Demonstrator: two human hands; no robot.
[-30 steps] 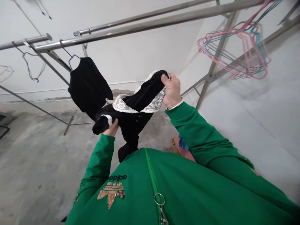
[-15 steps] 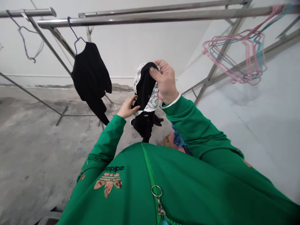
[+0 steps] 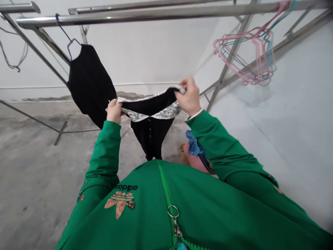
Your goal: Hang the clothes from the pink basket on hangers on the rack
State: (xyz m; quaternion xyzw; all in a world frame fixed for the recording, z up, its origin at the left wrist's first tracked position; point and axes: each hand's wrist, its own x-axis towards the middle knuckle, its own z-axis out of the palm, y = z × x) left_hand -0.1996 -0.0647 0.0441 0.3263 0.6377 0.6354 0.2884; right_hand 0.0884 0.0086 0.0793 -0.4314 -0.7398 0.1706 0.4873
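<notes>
A black top with a white lace collar (image 3: 149,133) is stretched sideways in front of me, its body hanging down. My left hand (image 3: 113,110) is closed on the left end of the collar. At the opposite end, my right hand (image 3: 189,97) pinches the fabric edge between thumb and fingers. Small light marks run down the middle of the garment's front. Left of it, another black garment (image 3: 91,83) hangs on a purple hanger (image 3: 69,43).
A metal rail (image 3: 145,17) crosses the top of the view. Pink and blue hangers (image 3: 256,52) hang in a cluster on its right part. Below my right arm, blue cloth (image 3: 193,143) lies at a pink container (image 3: 195,161) on the concrete floor (image 3: 33,173).
My hands have moved apart, the left one further left, pulling the bunched collar out wide. The rail and hangers sit further left in view.
</notes>
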